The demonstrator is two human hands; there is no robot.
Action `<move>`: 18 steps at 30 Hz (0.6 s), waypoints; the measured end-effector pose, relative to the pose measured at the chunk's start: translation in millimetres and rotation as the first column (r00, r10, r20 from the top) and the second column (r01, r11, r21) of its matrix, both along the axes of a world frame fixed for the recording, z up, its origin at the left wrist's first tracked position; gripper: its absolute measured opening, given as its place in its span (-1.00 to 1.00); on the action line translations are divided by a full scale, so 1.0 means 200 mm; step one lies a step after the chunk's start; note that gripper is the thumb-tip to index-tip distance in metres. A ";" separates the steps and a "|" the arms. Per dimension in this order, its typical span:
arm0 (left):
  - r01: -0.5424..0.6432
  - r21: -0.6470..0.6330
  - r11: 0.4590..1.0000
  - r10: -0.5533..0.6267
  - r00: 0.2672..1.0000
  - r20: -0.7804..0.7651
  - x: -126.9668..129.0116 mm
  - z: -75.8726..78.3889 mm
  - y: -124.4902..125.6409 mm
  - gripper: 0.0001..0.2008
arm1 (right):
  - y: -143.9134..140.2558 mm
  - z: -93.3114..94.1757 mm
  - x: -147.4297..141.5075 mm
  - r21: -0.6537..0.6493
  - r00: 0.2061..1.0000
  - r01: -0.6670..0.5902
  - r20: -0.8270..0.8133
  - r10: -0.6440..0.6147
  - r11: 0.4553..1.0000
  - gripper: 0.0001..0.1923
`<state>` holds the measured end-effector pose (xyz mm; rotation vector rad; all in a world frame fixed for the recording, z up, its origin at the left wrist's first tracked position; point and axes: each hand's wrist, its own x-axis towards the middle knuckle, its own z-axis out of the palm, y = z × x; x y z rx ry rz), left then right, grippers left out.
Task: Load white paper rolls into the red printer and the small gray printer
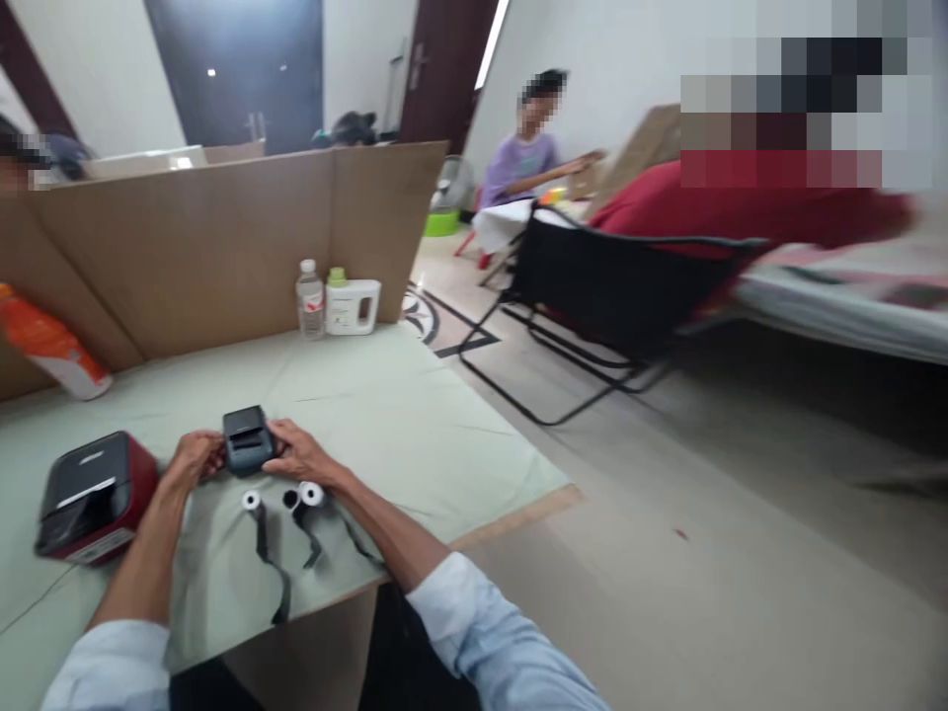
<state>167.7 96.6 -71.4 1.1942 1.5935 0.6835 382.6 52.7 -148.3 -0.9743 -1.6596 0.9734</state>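
Observation:
A small dark portable printer (249, 442) is held just above the pale green tabletop. My right hand (300, 452) grips its right side, with thumb and fingers around the edge. At its left side my left hand (198, 454) is closed, fingertips against the casing. Just in front lie a white-ended roll (252, 501) trailing a dark strip (273, 568), another white-ended roll (312, 494), and a small black roll (291, 500) beside it. Further dark strips (315, 553) hang toward the table's front edge.
A red and black box-shaped machine (96, 499) stands left of my left arm. Along the cardboard partition (222, 257) are an orange bottle (55, 341), a clear bottle (311, 306) and a white jug (354, 308). A black folding chair (592, 276) and seated people are beyond, right.

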 end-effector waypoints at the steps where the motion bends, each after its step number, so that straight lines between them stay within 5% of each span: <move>1: -0.040 -0.013 0.999 0.039 0.999 -0.020 -0.06 0.00 -0.02 -0.72 | -0.01 -0.01 0.00 0.005 1.000 -0.012 -0.014 0.012 1.000 -0.14; 5: -0.072 -0.016 0.997 0.072 0.997 -0.018 -0.09 -0.02 -0.03 -0.90 | -0.05 -0.01 0.01 0.018 0.998 -0.056 0.010 0.055 0.998 -0.13; 11: -0.029 0.095 0.995 0.023 0.998 0.060 -0.08 -0.04 -0.06 -0.62 | -0.06 0.02 0.02 0.027 0.998 -0.037 0.044 0.035 0.999 -0.14; 15: 0.127 0.302 0.945 -0.182 0.970 0.163 -0.13 -0.02 -0.08 -0.26 | -0.07 0.02 0.02 0.028 0.998 -0.039 0.048 0.037 0.999 -0.13; 18: 0.234 0.373 0.898 -0.303 0.943 0.137 -0.14 0.01 -0.05 -0.26 | -0.07 0.03 0.03 0.023 0.998 -0.046 0.052 0.045 0.999 -0.13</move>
